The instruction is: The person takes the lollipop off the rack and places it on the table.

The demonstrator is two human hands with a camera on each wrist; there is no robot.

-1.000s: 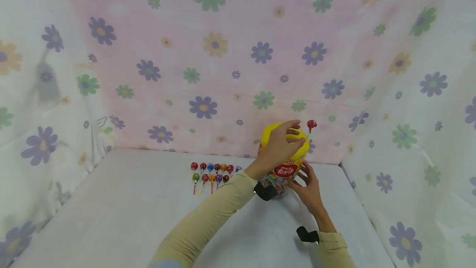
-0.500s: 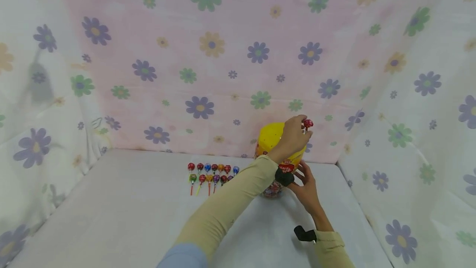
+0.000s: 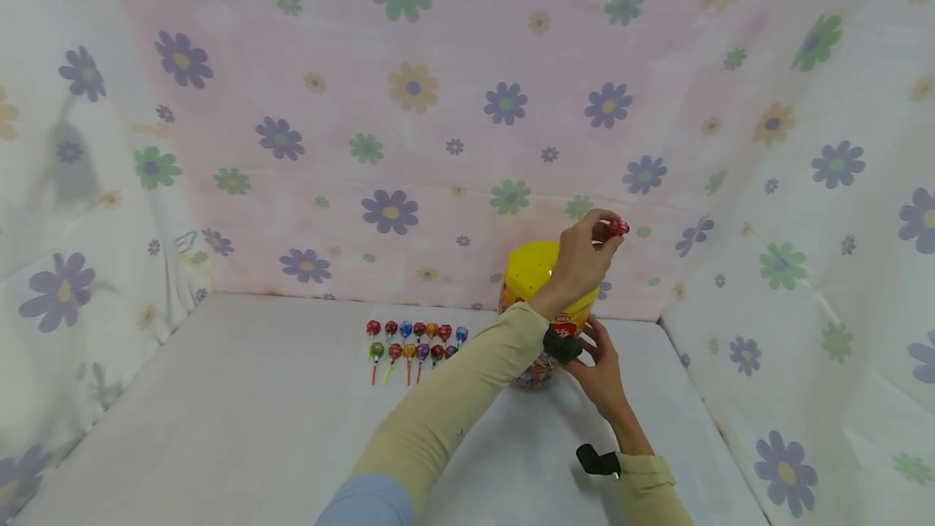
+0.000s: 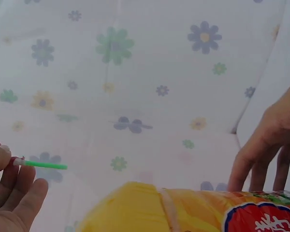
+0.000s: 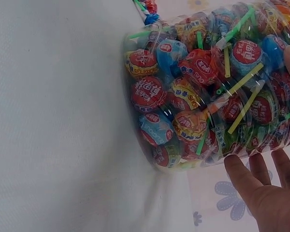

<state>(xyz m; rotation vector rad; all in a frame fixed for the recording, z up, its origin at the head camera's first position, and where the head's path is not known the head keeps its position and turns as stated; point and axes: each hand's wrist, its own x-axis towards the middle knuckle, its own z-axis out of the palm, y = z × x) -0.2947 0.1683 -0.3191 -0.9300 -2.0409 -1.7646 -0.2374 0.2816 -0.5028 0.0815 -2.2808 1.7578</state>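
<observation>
My left hand [image 3: 582,256] pinches a lollipop [image 3: 618,227] with a red wrapped head, just above and to the right of a candy jar's yellow lid [image 3: 532,265]. In the left wrist view its green stick [image 4: 46,165] points out past my fingers, free of the lid. My right hand [image 3: 603,382] holds the jar's right side, thumb on one face and fingertips on another. Through the clear wall of the jar [image 5: 193,96], the right wrist view shows many wrapped lollipops with coloured sticks. My left forearm hides part of the jar in the head view.
Two rows of lollipops [image 3: 407,352] lie on the white table [image 3: 241,420], left of the jar; my left sleeve [image 3: 453,396] covers their right end. Flower-print cloth [image 3: 438,120] hangs behind and on both sides.
My left hand moved right across the lid and took hold of the lollipop standing up at its far side, then lifted it up and right. My right hand stayed on the jar.
</observation>
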